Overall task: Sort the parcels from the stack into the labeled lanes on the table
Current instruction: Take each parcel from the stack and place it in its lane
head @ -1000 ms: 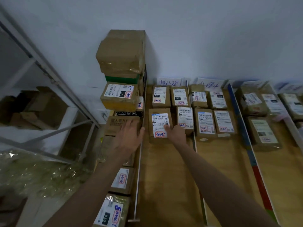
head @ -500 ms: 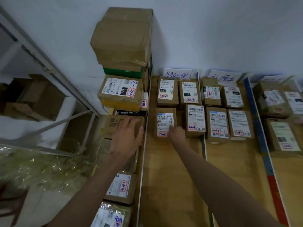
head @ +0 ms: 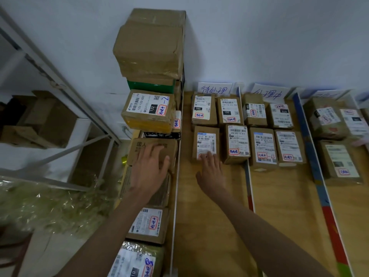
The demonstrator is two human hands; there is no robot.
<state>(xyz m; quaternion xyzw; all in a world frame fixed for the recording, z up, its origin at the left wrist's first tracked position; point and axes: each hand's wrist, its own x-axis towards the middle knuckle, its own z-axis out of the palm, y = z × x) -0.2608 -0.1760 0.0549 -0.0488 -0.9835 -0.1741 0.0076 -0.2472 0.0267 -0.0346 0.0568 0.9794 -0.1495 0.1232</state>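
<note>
1. My right hand (head: 211,172) lies with straight fingers on the near edge of the parcel (head: 206,143) in the front row of the leftmost lane; this grip is open and pressing, closed round nothing.
2. My left hand (head: 148,170) is spread flat on the printed carton (head: 152,150) low in the stack (head: 149,76), off the counter's (head: 199,226) left edge; its fingers are relaxed and hold nothing.
3. I judge the step in hand to be seating that parcel in its lane. To do it well I would push with flat fingertips until it squares up with the parcel beside it (head: 237,143), keeping it clear of the white divider (head: 248,176).
4. The lane card (head: 214,89) behind this lane reads 待处理. The next card (head: 268,93) reads 处理中.
5. The back-row boxes carry black tags reading 060 (head: 201,108) and 150 (head: 228,109).
6. The stack's labelled box (head: 148,110) shows 122-122-007, a black 122, a red-bordered sticker and a blue "-2".
7. My parcel's sticker is hidden under my fingers, so I cannot read it.
8. For the next pick, I would read the sticker before lifting.
</note>
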